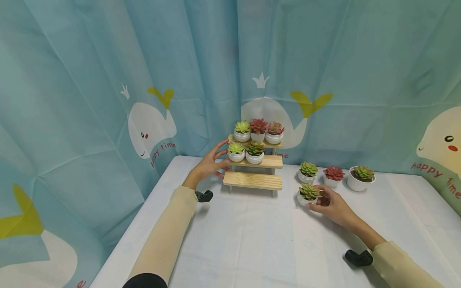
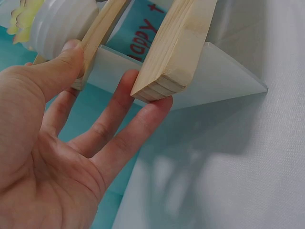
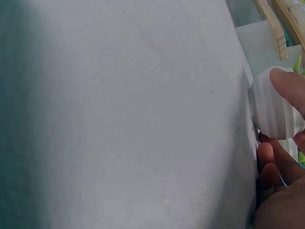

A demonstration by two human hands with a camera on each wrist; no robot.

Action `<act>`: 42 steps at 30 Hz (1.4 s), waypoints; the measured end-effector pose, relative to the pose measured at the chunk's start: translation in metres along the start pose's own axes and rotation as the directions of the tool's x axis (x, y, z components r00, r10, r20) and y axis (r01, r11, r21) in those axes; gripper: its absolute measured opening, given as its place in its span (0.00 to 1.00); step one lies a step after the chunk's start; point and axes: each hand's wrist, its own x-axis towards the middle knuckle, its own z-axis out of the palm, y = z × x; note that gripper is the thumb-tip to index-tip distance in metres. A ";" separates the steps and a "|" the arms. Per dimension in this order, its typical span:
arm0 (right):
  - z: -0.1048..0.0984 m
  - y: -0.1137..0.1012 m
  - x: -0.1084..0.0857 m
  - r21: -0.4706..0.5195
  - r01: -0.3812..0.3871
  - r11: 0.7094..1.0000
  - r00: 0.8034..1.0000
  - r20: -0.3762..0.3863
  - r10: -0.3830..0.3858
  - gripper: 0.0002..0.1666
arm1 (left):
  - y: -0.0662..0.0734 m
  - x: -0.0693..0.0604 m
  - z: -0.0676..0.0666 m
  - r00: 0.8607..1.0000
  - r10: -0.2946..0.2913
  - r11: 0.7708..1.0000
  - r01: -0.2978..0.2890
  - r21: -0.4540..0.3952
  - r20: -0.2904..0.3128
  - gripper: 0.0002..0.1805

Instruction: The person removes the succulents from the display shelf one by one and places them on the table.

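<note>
My right hand (image 1: 333, 206) grips a small potted succulent (image 1: 309, 193) by its white ribbed pot, low at the tabletop. In the right wrist view, the thumb lies across this pot (image 3: 274, 105). My left hand (image 1: 209, 164) touches the left end of a three-tier wooden stand (image 1: 253, 181), its fingers spread. In the left wrist view, the thumb rests at one board's end, and two fingertips touch the end of the wider board (image 2: 167, 71). Three potted succulents (image 1: 257, 127) line the top tier; two more (image 1: 254, 153) stand on the middle tier's left part. The bottom tier is bare.
Behind the right hand, a green succulent (image 1: 307, 170), a red succulent (image 1: 333, 174) and a green one in a wider white pot (image 1: 357, 184) stand on the white-covered table (image 1: 252, 240). A blue whale-print curtain (image 1: 205, 80) hangs along the back and left side.
</note>
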 end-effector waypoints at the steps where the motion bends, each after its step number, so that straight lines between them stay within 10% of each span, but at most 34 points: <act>1: 0.000 0.000 0.000 0.001 -0.001 1.000 1.000 0.004 0.001 0.36 | 0.000 0.000 0.000 1.000 0.000 1.000 0.000 -0.001 -0.001 0.44; 30: -0.047 -0.026 -0.003 -0.090 0.107 0.990 0.983 0.161 -0.091 0.52 | 0.000 -0.001 0.001 1.000 0.001 1.000 -0.001 -0.010 -0.008 0.43; 42: -0.069 -0.044 0.000 -0.129 0.181 0.975 0.979 0.113 -0.167 0.50 | -0.001 0.000 0.000 1.000 -0.004 1.000 0.004 -0.020 -0.010 0.43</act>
